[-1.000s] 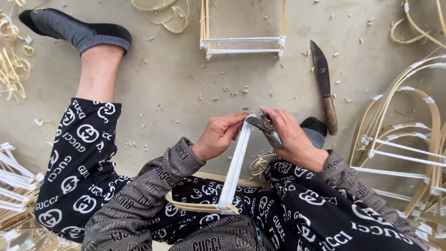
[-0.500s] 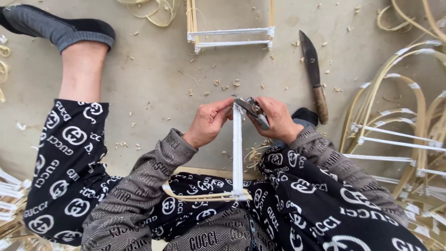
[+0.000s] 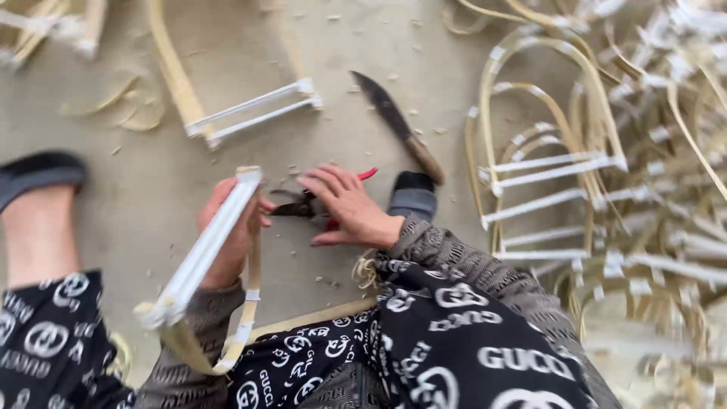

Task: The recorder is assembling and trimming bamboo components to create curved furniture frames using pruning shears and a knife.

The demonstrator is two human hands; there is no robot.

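My left hand (image 3: pixel 227 235) grips a bent cane frame (image 3: pixel 203 254) with two white-wrapped bars, held tilted above my lap. My right hand (image 3: pixel 348 208) is low at the floor, its fingers spread over a pair of red-handled scissors (image 3: pixel 299 206). The dark blades point left toward the frame, and part of a red handle shows beyond the fingertips. The two hands are close together but not touching.
A long knife (image 3: pixel 397 125) with a wooden handle lies on the concrete just beyond my right hand. Another finished frame (image 3: pixel 250 110) lies further back. A pile of cane frames (image 3: pixel 560 167) fills the right side. My slippered foot (image 3: pixel 38 174) is at the left.
The view has swung right and closer. My right hand has dropped from the top of the frame to the floor with the scissors. My left hand now holds the frame alone, tilted to the left.
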